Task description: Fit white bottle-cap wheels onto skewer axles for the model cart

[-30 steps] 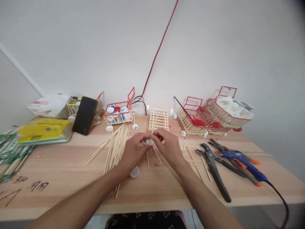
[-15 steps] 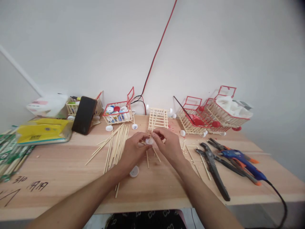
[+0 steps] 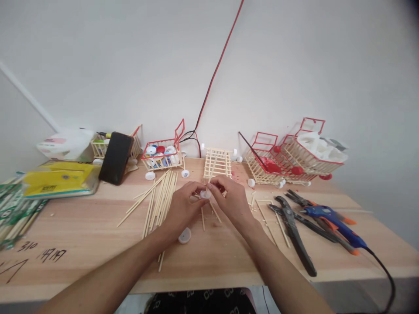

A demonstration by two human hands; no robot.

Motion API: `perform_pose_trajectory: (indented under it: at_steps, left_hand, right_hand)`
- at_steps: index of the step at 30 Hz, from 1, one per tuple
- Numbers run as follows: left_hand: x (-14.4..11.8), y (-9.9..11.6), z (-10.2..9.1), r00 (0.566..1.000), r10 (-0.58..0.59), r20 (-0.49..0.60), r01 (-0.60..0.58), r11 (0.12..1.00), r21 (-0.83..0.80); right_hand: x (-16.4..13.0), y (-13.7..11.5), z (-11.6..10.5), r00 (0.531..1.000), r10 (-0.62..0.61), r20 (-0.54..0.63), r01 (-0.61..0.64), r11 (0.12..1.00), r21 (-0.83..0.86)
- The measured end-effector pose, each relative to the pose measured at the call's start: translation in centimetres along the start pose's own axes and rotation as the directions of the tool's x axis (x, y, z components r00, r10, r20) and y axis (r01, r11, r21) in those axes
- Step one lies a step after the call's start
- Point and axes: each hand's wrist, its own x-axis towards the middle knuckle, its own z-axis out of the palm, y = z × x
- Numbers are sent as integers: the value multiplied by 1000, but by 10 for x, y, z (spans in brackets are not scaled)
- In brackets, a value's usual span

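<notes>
Held piece: a small white bottle cap (image 3: 205, 194) with a thin wooden stick (image 3: 209, 181) running up from it, pinched between both hands just above the wooden table (image 3: 81, 231), near its middle.
Left hand (image 3: 181, 208): fingertips closed on the cap's left edge, thumb and forefinger together.
Right hand (image 3: 229, 201): fingertips closed on the cap's right side and the stick where they meet; the exact contact is hidden by the fingers.
Handling: both parts look very light. The cap seems stiff, smooth plastic that could slip or spin, so the rim is the place to pinch. The stick looks slender and likely to snap if bent, so it is best held low, close to the cap.
Just below: loose short sticks (image 3: 203, 218) on the table and another white cap (image 3: 185, 236) near the left wrist.
Left of hands: a fanned bundle of long sticks (image 3: 160, 196).
Behind: an unpainted stick frame (image 3: 217, 162) standing upright, and a red-trimmed stick cart of coloured caps (image 3: 161, 155).
Right: pliers (image 3: 293, 229) and a blue glue gun (image 3: 334, 222) lying well apart from the hands, with more red-trimmed carts (image 3: 294, 159) by the wall.
Far left: a black phone (image 3: 116, 158) leaning on a basket, and a yellow packet (image 3: 60, 179).
</notes>
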Motion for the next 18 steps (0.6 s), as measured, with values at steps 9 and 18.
perform_pose_trajectory:
  at_steps: [9,18]
  left_hand:
    - [0,-1,0,1000,0,10,0,1000,4]
    - [0,-1,0,1000,11,6,-11,1000,-10]
  right_hand:
    - [0,-1,0,1000,-16,11,16,1000,-4]
    - [1,-1,0,1000,-7,13,7,1000,11]
